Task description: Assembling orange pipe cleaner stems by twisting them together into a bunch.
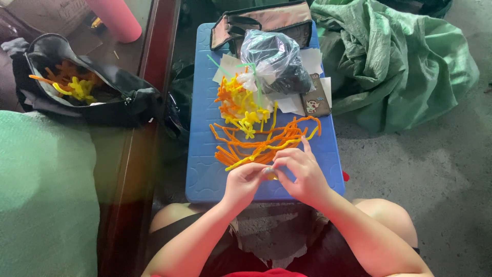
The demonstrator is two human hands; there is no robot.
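Both the left hand point(245, 180) and the right hand point(301, 172) pinch one small yellow-orange piece point(270, 174) at the near edge of the blue counter point(205, 169). Finished twisted shapes point(238, 105) lie farther back and in the black bag point(77, 84) at left. Many loose orange and yellow pipe cleaners point(266, 141) remain, so the work seems midway.

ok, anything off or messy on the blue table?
Nothing damaged or spilled. The orange and yellow pipe cleaners lie in a loose tangle on the blue table, and white paper sheets sit askew under the plastic bag. Both hands, left hand and right hand, pinch a small yellow piece.
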